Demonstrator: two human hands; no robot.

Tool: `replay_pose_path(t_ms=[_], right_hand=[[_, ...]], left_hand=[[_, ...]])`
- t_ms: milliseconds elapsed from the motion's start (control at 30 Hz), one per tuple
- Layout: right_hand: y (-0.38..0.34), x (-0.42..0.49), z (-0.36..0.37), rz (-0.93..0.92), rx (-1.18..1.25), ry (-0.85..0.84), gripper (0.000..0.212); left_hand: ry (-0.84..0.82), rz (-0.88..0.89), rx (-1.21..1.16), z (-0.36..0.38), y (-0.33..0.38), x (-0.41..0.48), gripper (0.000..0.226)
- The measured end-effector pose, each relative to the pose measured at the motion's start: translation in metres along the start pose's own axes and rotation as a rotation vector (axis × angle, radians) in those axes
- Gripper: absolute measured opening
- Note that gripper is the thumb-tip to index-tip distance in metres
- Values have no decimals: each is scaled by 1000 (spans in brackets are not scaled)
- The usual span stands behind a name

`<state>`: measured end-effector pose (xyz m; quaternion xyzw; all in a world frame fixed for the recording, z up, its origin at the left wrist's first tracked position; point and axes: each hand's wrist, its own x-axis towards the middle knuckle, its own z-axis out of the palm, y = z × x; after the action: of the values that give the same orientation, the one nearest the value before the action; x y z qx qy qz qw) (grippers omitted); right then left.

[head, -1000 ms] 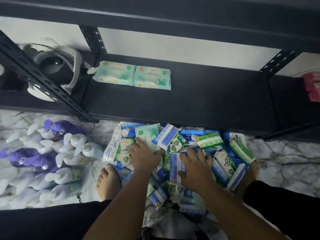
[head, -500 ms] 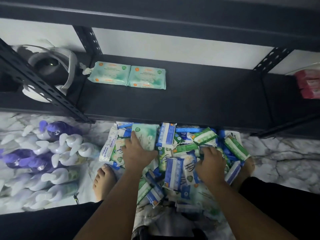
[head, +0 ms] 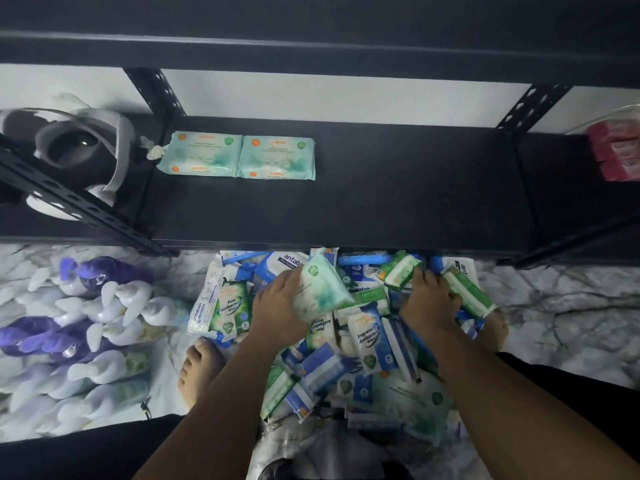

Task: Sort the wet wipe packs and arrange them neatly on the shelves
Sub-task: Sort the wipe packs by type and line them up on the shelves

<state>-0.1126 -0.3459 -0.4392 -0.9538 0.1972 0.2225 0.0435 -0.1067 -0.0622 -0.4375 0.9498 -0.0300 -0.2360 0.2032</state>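
A heap of wet wipe packs [head: 363, 344] in green, blue and white wrappers lies on the marble floor in front of a black shelf [head: 381, 188]. Two pale teal packs [head: 239, 155] lie flat side by side at the shelf's back left. My left hand [head: 280, 306] grips a pale teal pack [head: 320, 289] and holds it tilted above the heap. Further right, my right hand [head: 429, 299] reaches into the heap with its fingers buried among green packs [head: 464, 292]; what they hold is hidden.
White and purple pump bottles [head: 86, 327] lie on the floor at left. My bare feet [head: 197, 368] flank the heap. A roll of grey tape [head: 79, 147] sits in the left shelf bay, red packs [head: 620, 150] in the right bay. An upper shelf overhangs.
My left hand has lifted the pale teal pack off the heap and tilted it. My right hand has moved further right and forward, deeper into the green packs.
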Motion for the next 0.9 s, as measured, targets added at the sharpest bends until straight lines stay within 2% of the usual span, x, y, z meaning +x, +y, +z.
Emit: replay_pose_path(t_ms=[100, 233, 333, 467, 533, 633, 700, 767, 900], right_hand=[[-1, 18, 0, 41, 29, 51, 63], [0, 25, -6, 24, 83, 150, 8], [2, 22, -9, 17, 294, 200, 16], [6, -9, -30, -139, 453, 316, 32], [16, -29, -40, -154, 447, 351, 30], [38, -64, -45, -17, 300, 164, 34], [45, -86, -40, -62, 144, 86, 46], [37, -107, -39, -113, 109, 33, 48], [-3, -133, -44, -188, 259, 128, 44]], left_hand=[[-42, -31, -18, 13, -4, -2, 125], [-4, -32, 33, 17, -8, 3, 134], [14, -49, 28, 16, -6, 4, 128], [38, -97, -20, 6, 2, -3, 120], [30, -123, -31, -1, 2, -5, 120], [12, -133, -17, -9, 3, -11, 119], [-9, -133, 13, -12, 8, -19, 115], [-20, -138, 48, -11, 15, -28, 113], [-25, -176, 69, -10, 20, -39, 110]])
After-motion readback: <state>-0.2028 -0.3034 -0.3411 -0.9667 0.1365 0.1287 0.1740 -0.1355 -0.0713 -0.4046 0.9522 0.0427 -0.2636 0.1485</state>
